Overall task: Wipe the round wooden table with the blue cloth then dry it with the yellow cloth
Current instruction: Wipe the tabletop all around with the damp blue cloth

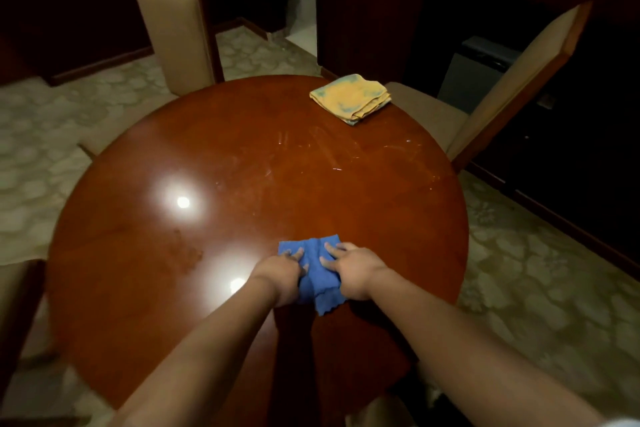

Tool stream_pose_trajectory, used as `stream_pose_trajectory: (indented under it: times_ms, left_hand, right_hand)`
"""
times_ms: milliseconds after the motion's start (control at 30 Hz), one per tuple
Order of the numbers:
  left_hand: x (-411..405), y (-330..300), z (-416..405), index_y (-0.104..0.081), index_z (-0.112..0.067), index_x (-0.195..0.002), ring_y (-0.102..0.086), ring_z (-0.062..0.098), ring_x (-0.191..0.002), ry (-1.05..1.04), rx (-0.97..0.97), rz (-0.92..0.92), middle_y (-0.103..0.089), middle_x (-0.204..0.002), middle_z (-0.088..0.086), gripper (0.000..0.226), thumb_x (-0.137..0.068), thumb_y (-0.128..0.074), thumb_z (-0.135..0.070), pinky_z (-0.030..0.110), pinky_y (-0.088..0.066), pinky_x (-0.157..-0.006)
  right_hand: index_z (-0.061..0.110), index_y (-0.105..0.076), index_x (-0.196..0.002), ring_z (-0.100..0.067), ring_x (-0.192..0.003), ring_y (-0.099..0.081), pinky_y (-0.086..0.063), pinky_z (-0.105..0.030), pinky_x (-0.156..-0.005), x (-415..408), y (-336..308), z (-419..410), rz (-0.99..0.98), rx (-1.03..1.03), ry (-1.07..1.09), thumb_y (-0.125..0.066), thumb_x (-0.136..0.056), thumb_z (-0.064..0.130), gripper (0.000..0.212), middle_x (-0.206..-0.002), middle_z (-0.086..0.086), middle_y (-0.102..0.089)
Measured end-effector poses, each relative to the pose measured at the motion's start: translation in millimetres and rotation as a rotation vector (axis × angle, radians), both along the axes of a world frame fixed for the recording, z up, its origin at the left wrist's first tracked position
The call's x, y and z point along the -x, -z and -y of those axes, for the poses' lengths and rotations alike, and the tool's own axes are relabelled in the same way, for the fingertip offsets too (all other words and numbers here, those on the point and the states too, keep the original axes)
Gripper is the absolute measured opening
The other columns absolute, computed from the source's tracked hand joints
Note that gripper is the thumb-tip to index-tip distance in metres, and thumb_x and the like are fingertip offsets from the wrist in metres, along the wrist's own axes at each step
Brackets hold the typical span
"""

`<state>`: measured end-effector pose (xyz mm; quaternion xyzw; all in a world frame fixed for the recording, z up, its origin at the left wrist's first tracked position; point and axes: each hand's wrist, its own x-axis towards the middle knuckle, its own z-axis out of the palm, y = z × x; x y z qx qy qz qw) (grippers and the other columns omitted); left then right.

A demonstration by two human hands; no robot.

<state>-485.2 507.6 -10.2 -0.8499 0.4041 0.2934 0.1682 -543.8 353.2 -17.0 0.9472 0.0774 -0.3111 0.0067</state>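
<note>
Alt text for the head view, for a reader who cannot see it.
The left hand and right hand press a blue cloth on the near part of a round wooden table. A folded yellow cloth lies near its far right edge.

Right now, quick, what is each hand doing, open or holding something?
Left hand: on the blue cloth; gripping or just pressing cannot be told.
Right hand: open, fingers spread flat, pressing the blue cloth.
</note>
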Motion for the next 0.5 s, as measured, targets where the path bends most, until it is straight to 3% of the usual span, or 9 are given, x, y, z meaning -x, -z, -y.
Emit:
stream_pose_trajectory:
  times_ms: [200,500]
  left_hand:
    - [36.4,-6.3,-54.1,-0.022,-0.022,-0.152,-0.011,0.024,-0.147,-0.058,-0.020,-0.006,0.000,-0.161,0.007,0.059,-0.096,-0.041,-0.026,0.042,-0.017,-0.117]
    - [33.3,2.1,-57.0,-0.019,-0.024,-0.152,-0.009,0.024,-0.147,-0.101,0.001,0.004,0.003,-0.161,0.006,0.060,-0.097,-0.042,-0.028,0.046,-0.016,-0.117]
  right_hand:
    - [0.027,-0.015,-0.154,-0.024,-0.147,-0.008,-0.031,-0.041,-0.112,21.6,4.5,-51.3,0.010,0.039,-0.076,-0.042,-0.095,0.030,0.065,-0.162,-0.001,0.000]
    - [0.031,-0.019,-0.153,-0.022,-0.145,-0.016,-0.035,-0.037,-0.106,4.0,-0.5,-51.4,0.041,0.105,-0.195,-0.044,-0.095,0.034,0.063,-0.162,0.001,-0.004]
